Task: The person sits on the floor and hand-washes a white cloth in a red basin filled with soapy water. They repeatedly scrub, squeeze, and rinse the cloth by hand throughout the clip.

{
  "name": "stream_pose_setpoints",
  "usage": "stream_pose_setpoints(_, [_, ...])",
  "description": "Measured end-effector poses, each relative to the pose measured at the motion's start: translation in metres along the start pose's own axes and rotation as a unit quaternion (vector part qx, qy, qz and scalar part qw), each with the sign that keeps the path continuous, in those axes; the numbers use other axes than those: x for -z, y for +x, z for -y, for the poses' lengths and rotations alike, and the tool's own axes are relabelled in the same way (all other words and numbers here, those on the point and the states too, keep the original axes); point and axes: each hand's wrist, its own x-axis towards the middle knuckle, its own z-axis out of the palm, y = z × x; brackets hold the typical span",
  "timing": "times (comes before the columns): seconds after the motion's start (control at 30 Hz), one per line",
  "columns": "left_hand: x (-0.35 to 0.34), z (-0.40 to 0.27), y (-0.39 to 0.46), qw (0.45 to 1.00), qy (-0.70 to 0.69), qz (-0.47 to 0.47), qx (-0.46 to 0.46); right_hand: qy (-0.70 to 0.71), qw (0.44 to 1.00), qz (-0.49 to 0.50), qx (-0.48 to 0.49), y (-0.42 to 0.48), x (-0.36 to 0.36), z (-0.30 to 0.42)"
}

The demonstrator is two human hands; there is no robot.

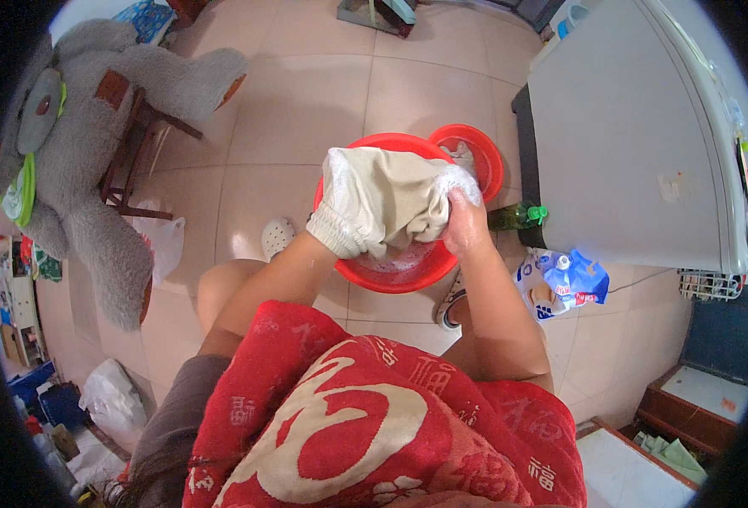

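Observation:
A wet beige garment [389,190] with a gathered elastic opening is held up over a red plastic basin [405,282]. White suds cling to its upper left corner and its right side. My left forearm goes into the elastic opening, and the cloth covers my left hand. On the right side, my right hand [466,222] grips a bunched, foamy part of the garment. Sudsy water [399,257] shows in the basin below the cloth.
A smaller red basin [491,162] holding cloth, a green pump bottle [513,216] and a blue-and-white detergent pouch [561,282] stand to the right, near a grey refrigerator [621,140]. A large grey plush toy [88,140] rests on a wooden chair [129,159] at left.

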Motion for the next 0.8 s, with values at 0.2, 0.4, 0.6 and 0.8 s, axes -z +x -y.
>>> stream_pose_setpoints(0.2, [-0.006,-0.003,0.005,0.941,-0.327,-0.063,0.057,0.195,0.937,0.235,-0.171,-0.002,0.01,0.008])
stream_pose_setpoints(0.4, [-0.023,0.012,0.008,0.937,-0.329,-0.064,0.101,0.297,0.872,0.307,-0.239,0.004,0.014,-0.014])
stream_pose_setpoints(0.6, [-0.008,0.024,0.018,0.961,-0.259,-0.086,0.034,0.156,0.946,0.248,-0.136,0.005,0.026,-0.006])
stream_pose_setpoints(0.8, [-0.022,-0.019,0.0,0.698,0.696,-0.032,-0.165,0.217,0.973,0.034,-0.065,0.019,0.021,0.025])
